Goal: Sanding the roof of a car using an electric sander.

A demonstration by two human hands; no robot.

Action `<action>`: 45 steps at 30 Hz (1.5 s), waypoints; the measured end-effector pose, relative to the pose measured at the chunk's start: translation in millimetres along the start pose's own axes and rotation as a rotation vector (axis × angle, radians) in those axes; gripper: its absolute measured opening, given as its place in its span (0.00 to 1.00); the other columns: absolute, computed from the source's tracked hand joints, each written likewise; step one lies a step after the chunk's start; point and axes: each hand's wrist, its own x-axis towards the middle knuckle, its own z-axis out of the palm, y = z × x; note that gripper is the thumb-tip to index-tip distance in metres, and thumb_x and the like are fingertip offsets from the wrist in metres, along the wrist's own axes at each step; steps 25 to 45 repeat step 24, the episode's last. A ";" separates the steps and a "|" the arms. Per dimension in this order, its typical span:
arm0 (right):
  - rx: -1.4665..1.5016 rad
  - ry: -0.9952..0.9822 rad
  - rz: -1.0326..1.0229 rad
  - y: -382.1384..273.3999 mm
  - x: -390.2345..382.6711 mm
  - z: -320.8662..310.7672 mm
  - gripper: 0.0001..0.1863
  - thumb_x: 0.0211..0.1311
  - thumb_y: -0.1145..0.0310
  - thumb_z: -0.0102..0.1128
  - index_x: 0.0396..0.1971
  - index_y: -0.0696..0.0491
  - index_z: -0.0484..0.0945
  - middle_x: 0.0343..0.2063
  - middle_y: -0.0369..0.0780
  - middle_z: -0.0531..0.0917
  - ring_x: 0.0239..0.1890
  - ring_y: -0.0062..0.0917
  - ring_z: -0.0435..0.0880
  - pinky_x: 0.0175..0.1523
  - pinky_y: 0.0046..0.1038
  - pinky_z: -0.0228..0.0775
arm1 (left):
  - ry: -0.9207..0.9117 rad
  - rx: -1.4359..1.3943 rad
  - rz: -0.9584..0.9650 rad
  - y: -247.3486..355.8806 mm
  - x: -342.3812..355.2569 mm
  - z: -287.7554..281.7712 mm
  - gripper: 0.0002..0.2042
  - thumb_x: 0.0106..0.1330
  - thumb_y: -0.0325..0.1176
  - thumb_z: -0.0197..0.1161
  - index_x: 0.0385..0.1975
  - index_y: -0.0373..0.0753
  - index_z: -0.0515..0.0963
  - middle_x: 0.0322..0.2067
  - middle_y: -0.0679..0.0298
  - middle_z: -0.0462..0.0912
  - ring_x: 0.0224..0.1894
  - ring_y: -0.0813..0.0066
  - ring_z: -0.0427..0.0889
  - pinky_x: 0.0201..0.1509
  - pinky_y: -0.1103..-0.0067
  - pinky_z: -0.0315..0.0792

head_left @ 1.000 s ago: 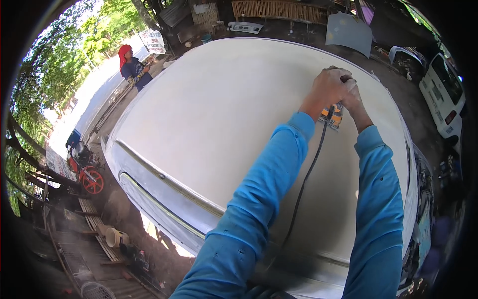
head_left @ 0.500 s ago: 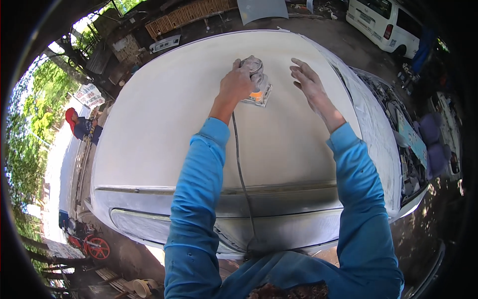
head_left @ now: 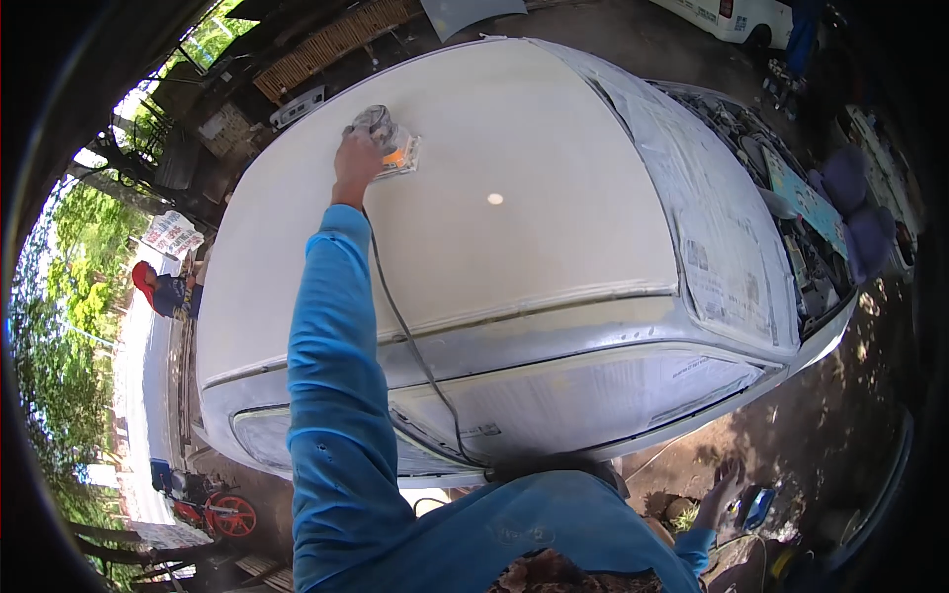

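My left hand (head_left: 358, 158) is wrapped round the top of a dusty electric sander (head_left: 399, 156) with an orange patch. The sander's flat pad rests on the pale, primed car roof (head_left: 514, 257), toward its far left side. A dark power cord (head_left: 400, 314) trails from the tool across the roof and down over the side windows. My right hand (head_left: 730, 484) hangs low at the right, off the car and in shadow. Its fingers look apart, with nothing visible in them.
Paper masking (head_left: 727, 267) covers the windshield. Beyond it the engine bay (head_left: 816, 277) lies exposed. A person in a red cap (head_left: 144, 280) is at the far left. A motorbike with red wheels (head_left: 233, 516) stands lower left, and a white van (head_left: 732, 18) is parked at the top right.
My left hand and the sander have shifted left across the roof. My right hand has gone from above the roof down to the lower right. The whole view has turned somewhat.
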 end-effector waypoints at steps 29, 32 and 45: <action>-0.151 -0.018 0.527 191.7 -119.7 -180.7 0.19 0.70 0.54 0.55 0.54 0.46 0.73 0.45 0.37 0.83 0.44 0.32 0.82 0.50 0.43 0.76 | -0.556 -0.828 0.277 -137.4 110.9 84.5 0.35 0.72 0.40 0.59 0.73 0.35 0.51 0.66 0.49 0.67 0.66 0.56 0.69 0.73 0.65 0.58; -0.151 -0.018 0.527 191.7 -119.7 -180.7 0.19 0.70 0.54 0.55 0.54 0.46 0.73 0.45 0.37 0.83 0.44 0.32 0.82 0.50 0.43 0.76 | -0.556 -0.828 0.277 -137.4 110.9 84.5 0.35 0.72 0.40 0.59 0.73 0.35 0.51 0.66 0.49 0.67 0.66 0.56 0.69 0.73 0.65 0.58; -0.151 -0.018 0.527 191.7 -119.7 -180.7 0.19 0.70 0.54 0.55 0.54 0.46 0.73 0.45 0.37 0.83 0.44 0.32 0.82 0.50 0.43 0.76 | -0.556 -0.828 0.277 -137.4 110.9 84.5 0.35 0.72 0.40 0.59 0.73 0.35 0.51 0.66 0.49 0.67 0.66 0.56 0.69 0.73 0.65 0.58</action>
